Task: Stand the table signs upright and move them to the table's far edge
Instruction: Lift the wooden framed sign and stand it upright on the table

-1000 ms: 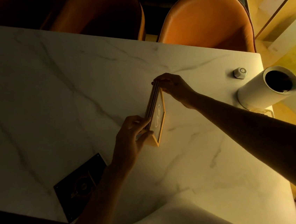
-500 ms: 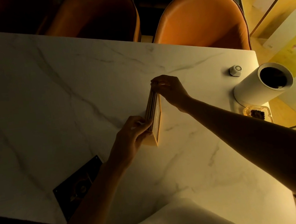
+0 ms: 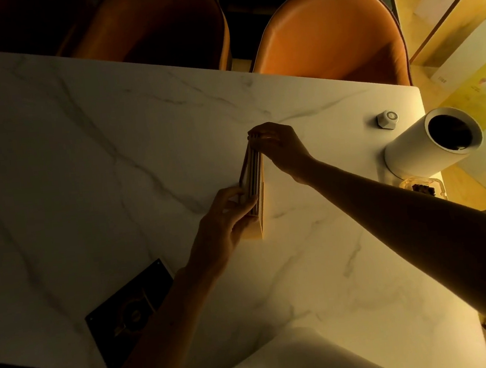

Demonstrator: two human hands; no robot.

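A stack of thin, wood-framed table signs (image 3: 254, 179) stands on edge in the middle of the white marble table (image 3: 113, 155), seen almost edge-on from above. My left hand (image 3: 224, 221) grips the near end of the stack. My right hand (image 3: 280, 147) pinches its far end from the right. The faces of the signs are hidden at this angle. A pale base or block shows at the near end under the stack.
A black square panel (image 3: 132, 312) lies at the near left of the table. A white cylinder (image 3: 432, 146), a small white hexagonal puck (image 3: 388, 119) and a clear container (image 3: 423, 187) sit at the right edge. Two orange chairs (image 3: 330, 30) stand beyond the far edge.
The signs have been tipped from a slant, with a face showing, to nearly vertical. Both hands kept their grip and stayed in about the same place.
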